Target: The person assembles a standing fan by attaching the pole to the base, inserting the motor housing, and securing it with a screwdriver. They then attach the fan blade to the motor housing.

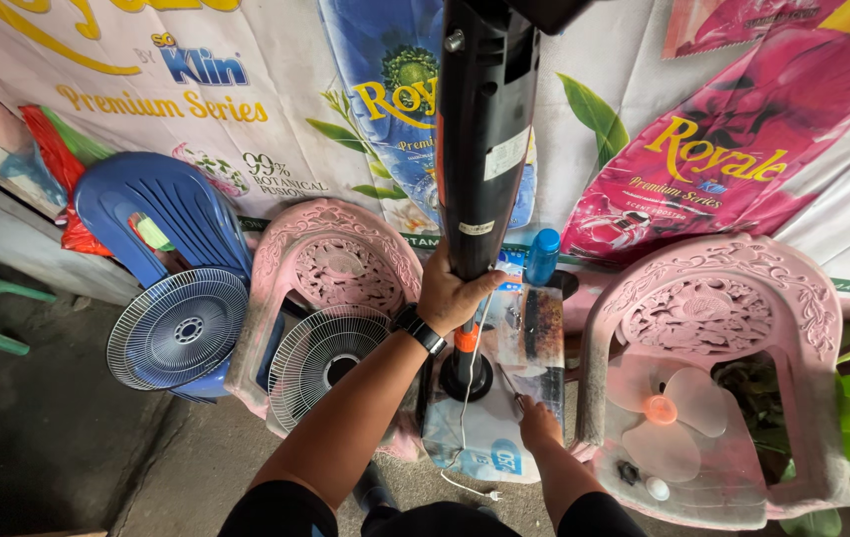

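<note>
Banner-covered wall behind, fan column (479, 149) upright in front of it. My left hand (453, 291) wraps it to steady it; right hand (538, 423) below pinches, probably, a screwdriver (507, 383) near its base.

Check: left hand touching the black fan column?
Touching. In the head view the left hand wraps its fingers around the lower end of the black fan column, with no gap visible between them.
</note>
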